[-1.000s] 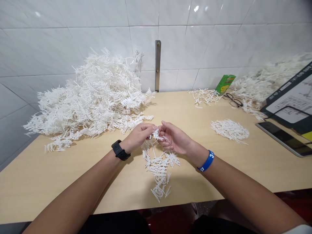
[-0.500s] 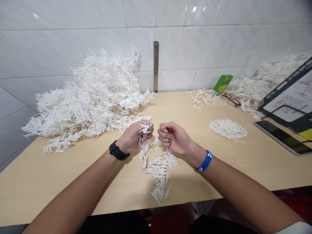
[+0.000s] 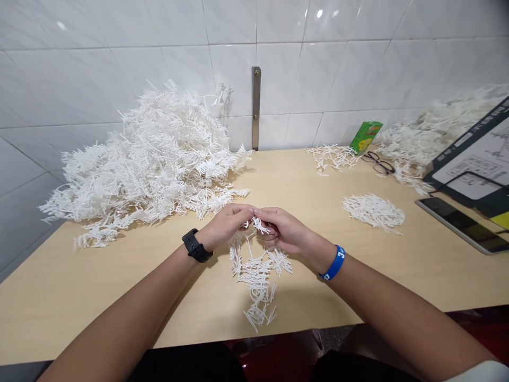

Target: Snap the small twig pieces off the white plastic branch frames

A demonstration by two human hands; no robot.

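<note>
My left hand [image 3: 227, 225] and my right hand [image 3: 284, 229] meet over the middle of the table, thumbs nearly tip to tip. Between them they pinch a small white branched plastic piece [image 3: 260, 226], whose prongs hang below the right thumb. Fingers of both hands are curled, and part of the piece is hidden behind them. Just beneath, a scatter of loose white branched pieces [image 3: 258, 278] lies toward the table's front edge. A large heap of the same white pieces [image 3: 159, 154] rises beyond my left hand, against the wall.
To the right lies a flat pile of white sticks [image 3: 374, 211]. Behind it are a small loose cluster [image 3: 334, 158], a green box [image 3: 366, 137] and glasses [image 3: 378, 162]. A phone [image 3: 463, 223], a dark printed box [image 3: 477, 159] and another white heap [image 3: 441, 127] stand at far right.
My hands were apart, with the white piece hanging from my left fist. Now they have come together, and the piece sits between both hands' fingers.
</note>
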